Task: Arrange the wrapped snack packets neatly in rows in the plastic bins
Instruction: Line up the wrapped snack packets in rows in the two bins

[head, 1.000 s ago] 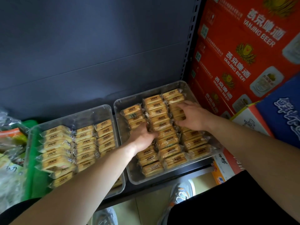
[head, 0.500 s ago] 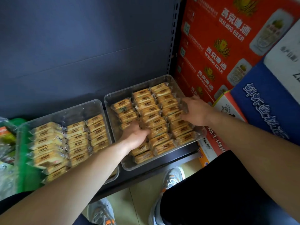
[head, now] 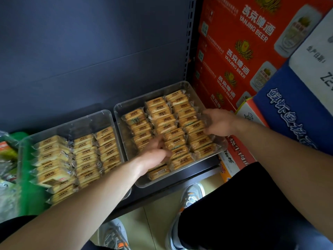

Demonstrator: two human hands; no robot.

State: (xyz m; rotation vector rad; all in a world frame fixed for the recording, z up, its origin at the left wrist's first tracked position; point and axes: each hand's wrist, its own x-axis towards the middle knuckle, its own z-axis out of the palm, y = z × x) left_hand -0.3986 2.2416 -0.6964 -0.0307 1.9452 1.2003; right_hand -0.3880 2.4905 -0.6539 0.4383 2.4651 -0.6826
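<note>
Nearest, below the right bin (head: 144,185), two grey shoes (head: 192,193) stand on the pale floor. The right bin sits on a dark shelf (head: 180,183), its front rim at the shelf's edge. Inside it, snack packets (head: 158,112) stand in three rows running front to back. The left hand (head: 155,156) reaches into the bin's front half, its fingers curled down and gripping packets where the left and middle rows meet. The right hand (head: 219,121) lies at the bin's right wall, fingers against the right row; blur hides whether they grip anything, so I cannot tell. Just left of the right bin a second bin (head: 72,121) holds three more rows. Right of the right bin red beer cartons (head: 243,51) are stacked, with a blue carton (head: 292,112) nearer. Behind the bin rises a dark back panel (head: 90,51).
</note>
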